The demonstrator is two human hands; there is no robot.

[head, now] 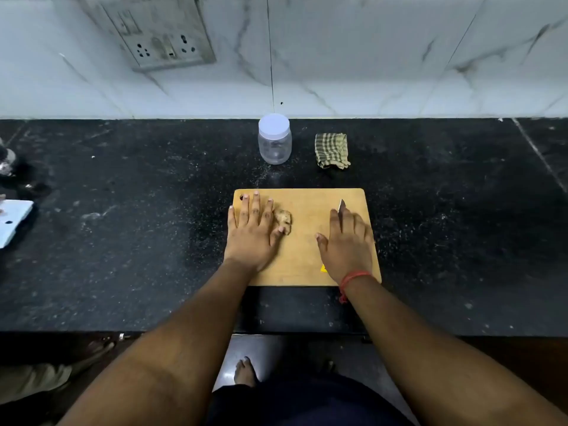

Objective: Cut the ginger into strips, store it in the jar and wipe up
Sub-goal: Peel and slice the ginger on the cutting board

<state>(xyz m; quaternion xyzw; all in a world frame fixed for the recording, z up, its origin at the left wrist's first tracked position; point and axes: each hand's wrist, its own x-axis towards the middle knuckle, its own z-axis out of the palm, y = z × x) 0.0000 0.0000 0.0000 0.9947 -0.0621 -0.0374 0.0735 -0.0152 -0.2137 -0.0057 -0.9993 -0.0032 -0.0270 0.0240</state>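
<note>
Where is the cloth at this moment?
In the head view the cloth lies folded on the dark counter, near the wall, just right of the jar and behind the cutting board.

Take the cutting board [302, 241] as your landmark. Your left hand [253, 230] lies flat on its left part, your right hand [345, 238] on its right part over the knife [341, 206], and the bare strip of board between them is blocked only by the ginger [282, 219] beside your left fingers [256, 204]. Behind the board stand the lidded jar [274, 139] and the folded cloth [331, 150], apart from each other, with open dark surface [138, 241] between them and the board. Left and right of the board the surface lies open.
</note>
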